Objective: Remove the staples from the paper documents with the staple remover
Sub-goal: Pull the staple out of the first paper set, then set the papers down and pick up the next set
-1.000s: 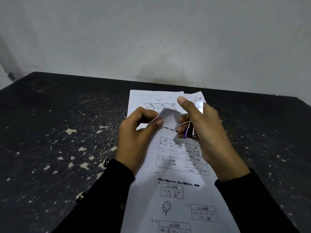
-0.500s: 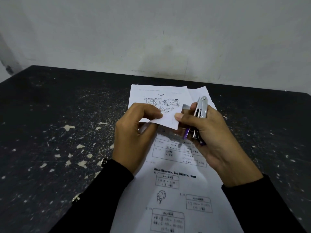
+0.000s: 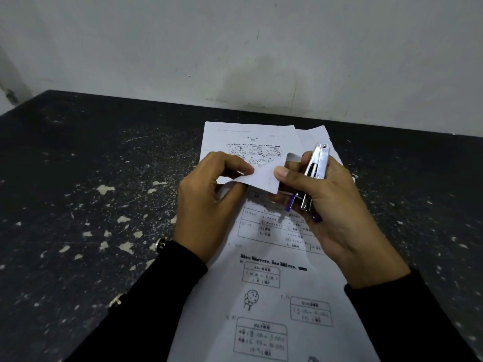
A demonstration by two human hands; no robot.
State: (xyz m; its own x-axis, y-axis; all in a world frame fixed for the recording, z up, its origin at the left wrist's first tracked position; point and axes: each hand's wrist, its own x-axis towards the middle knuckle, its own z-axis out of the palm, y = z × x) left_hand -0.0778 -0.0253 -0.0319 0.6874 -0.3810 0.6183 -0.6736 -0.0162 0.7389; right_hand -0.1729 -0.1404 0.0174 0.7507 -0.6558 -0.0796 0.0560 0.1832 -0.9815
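a pale grey wall [image 3: 235,48] at the back, with smudges and small marks on it.

below it a big dark table [image 3: 78,192], black with lots of little white chips and scratches.

on the table, a long white paper page [image 3: 261,296], flat, with printed boxes, tiny writing and a small round drawing. too blurry to read.

two black sleeves coming in from the bottom: left sleeve [image 3: 146,309] with small shiny buttons, right sleeve [image 3: 407,317] plain.

on top of the long page, a smaller top sheet [image 3: 248,142] with little cartoon pictures, lifted and folded over near the middle. another white sheet corner [image 3: 316,137] peeking out just behind it on the right.

left hand [image 3: 203,207] curled up, thumb and fingers pinching the bottom edge of the top sheet.

right hand [image 3: 332,205] palm up, thumb tip pressing on the right edge of the same sheet, other fingers wrapped around a silver staple remover [image 3: 315,168]. held in the hand, above the papers, not lying on the table. shiny rivet end pointing away toward the wall, purple bits poking out near the palm. touching only the hand, just beside the sheet's right edge.

staple itself too small to see.
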